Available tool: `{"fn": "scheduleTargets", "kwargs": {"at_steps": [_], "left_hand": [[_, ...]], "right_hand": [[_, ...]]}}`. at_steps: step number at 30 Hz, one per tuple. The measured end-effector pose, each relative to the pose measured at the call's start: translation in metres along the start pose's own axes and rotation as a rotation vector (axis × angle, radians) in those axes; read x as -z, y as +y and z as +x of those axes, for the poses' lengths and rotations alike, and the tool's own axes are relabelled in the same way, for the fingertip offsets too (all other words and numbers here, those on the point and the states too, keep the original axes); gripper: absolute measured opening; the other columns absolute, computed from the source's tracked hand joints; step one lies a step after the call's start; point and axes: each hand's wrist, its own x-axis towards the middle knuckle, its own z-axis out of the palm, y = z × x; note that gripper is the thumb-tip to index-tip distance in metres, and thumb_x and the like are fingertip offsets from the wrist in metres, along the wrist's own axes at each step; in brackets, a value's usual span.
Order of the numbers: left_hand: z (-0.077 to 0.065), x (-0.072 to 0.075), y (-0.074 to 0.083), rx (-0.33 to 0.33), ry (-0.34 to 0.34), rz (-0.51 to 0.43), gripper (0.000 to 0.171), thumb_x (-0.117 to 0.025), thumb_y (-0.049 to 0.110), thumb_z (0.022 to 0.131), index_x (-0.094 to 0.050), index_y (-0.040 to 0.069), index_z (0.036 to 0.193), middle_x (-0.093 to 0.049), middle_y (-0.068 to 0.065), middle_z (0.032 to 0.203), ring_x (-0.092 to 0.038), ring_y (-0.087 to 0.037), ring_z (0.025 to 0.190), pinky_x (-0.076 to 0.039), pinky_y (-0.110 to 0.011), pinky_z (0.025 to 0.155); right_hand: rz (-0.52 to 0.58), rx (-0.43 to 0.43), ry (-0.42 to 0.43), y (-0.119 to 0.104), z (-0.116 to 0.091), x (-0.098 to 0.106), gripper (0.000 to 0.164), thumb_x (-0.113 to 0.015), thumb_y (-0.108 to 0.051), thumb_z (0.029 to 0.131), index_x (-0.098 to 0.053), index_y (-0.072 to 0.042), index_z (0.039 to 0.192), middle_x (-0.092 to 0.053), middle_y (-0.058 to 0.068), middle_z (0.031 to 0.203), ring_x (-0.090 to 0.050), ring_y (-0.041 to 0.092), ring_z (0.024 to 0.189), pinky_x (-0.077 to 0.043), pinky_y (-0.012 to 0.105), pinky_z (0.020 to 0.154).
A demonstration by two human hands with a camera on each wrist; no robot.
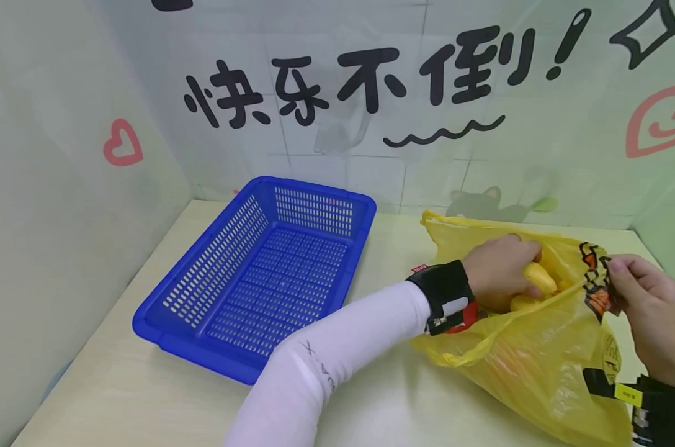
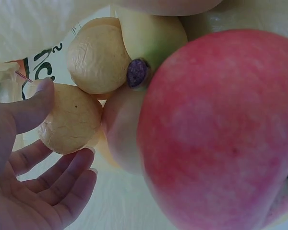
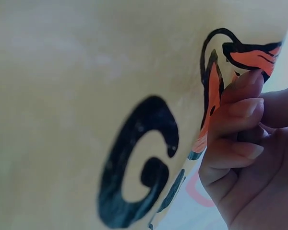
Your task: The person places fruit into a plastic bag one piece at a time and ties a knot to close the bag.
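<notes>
My left hand [image 1: 499, 270] reaches inside the yellow plastic bag [image 1: 538, 366], next to yellow fruit [image 1: 540, 279]. In the left wrist view, its thumb and fingers are around a round, tan-yellow fruit [image 2: 72, 120] with a thin stem. Against that lie another round tan fruit [image 2: 97, 60], a pale yellow-green one with a dark purple end [image 2: 151, 38] and a large pinkish-red fruit [image 2: 216, 124]. My right hand [image 1: 652, 310] pinches the bag's right edge, where an orange-and-black print [image 3: 213, 96] shows. Part of the bag's contents is hidden by its folds.
A blue plastic basket [image 1: 365, 217] with slotted walls stands left of the bag, nothing in it. The pale table [image 1: 120, 385] meets a printed wall cloth [image 1: 337, 136] at the back and sides. My left arm [image 1: 337, 347] crosses in front of the basket's near corner.
</notes>
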Motion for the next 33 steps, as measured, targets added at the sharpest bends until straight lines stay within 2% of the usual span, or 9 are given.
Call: {"fn": "scheduleTargets", "kwargs": {"at_steps": [6, 12, 15, 20, 26, 30, 33], "left_hand": [[0.001, -0.004, 0.003, 0.035, 0.013, 0.007, 0.048, -0.067, 0.051, 0.089, -0.054, 0.027, 0.128, -0.057, 0.012, 0.115, -0.051, -0.002, 0.104, -0.044, -0.015, 0.082], [0.005, -0.008, 0.012, 0.073, 0.036, 0.085, 0.046, -0.064, 0.054, 0.09, -0.053, 0.033, 0.129, -0.055, 0.011, 0.111, -0.051, -0.002, 0.099, -0.045, -0.018, 0.074], [0.005, -0.01, 0.014, 0.05, 0.007, 0.094, 0.045, -0.059, 0.054, 0.093, -0.053, 0.034, 0.133, -0.056, 0.012, 0.113, -0.051, -0.002, 0.102, -0.044, -0.018, 0.079], [0.003, -0.008, 0.007, -0.029, -0.059, 0.05, 0.047, -0.057, 0.051, 0.095, -0.052, 0.03, 0.136, -0.059, 0.015, 0.115, -0.05, -0.001, 0.108, -0.039, -0.013, 0.09], [0.002, -0.006, 0.002, -0.023, -0.103, 0.001, 0.052, -0.057, 0.05, 0.096, -0.044, 0.031, 0.143, -0.057, 0.014, 0.115, -0.05, 0.0, 0.105, -0.039, -0.013, 0.09], [0.001, -0.005, 0.0, -0.024, -0.112, -0.002, 0.055, -0.056, 0.05, 0.096, -0.042, 0.029, 0.145, -0.057, 0.013, 0.116, -0.052, -0.001, 0.104, -0.039, -0.013, 0.089], [-0.001, -0.003, -0.004, -0.037, -0.115, 0.021, 0.057, -0.055, 0.051, 0.096, -0.041, 0.027, 0.146, -0.057, 0.012, 0.121, -0.052, -0.001, 0.11, -0.039, -0.012, 0.092]], "right_hand": [[-0.013, -0.006, 0.009, 0.0, 0.001, -0.002, 0.017, -0.042, -0.017, 0.105, -0.057, -0.013, 0.098, -0.047, -0.006, 0.078, -0.038, 0.011, 0.062, -0.024, 0.028, 0.055], [0.027, -0.017, 0.005, 0.001, 0.0, -0.001, 0.017, -0.042, -0.017, 0.105, -0.057, -0.013, 0.098, -0.049, -0.006, 0.081, -0.039, 0.011, 0.063, -0.025, 0.027, 0.054], [0.043, -0.01, 0.002, 0.002, -0.001, -0.002, 0.017, -0.043, -0.016, 0.104, -0.057, -0.012, 0.097, -0.047, -0.005, 0.079, -0.039, 0.011, 0.062, -0.023, 0.029, 0.054], [0.032, -0.011, -0.004, 0.002, 0.0, -0.003, 0.017, -0.042, -0.016, 0.105, -0.057, -0.013, 0.097, -0.046, -0.005, 0.078, -0.038, 0.012, 0.062, -0.022, 0.029, 0.055], [0.028, -0.01, -0.017, 0.002, 0.001, -0.003, 0.017, -0.042, -0.017, 0.105, -0.057, -0.013, 0.098, -0.046, -0.005, 0.077, -0.037, 0.012, 0.062, -0.021, 0.03, 0.056], [0.012, -0.015, -0.016, 0.003, 0.002, -0.002, 0.017, -0.042, -0.017, 0.105, -0.057, -0.013, 0.098, -0.046, -0.005, 0.077, -0.037, 0.012, 0.061, -0.021, 0.03, 0.056], [0.0, -0.024, -0.015, 0.004, 0.003, -0.001, 0.017, -0.042, -0.018, 0.105, -0.057, -0.013, 0.098, -0.049, -0.006, 0.078, -0.038, 0.012, 0.061, -0.023, 0.029, 0.055]]}}
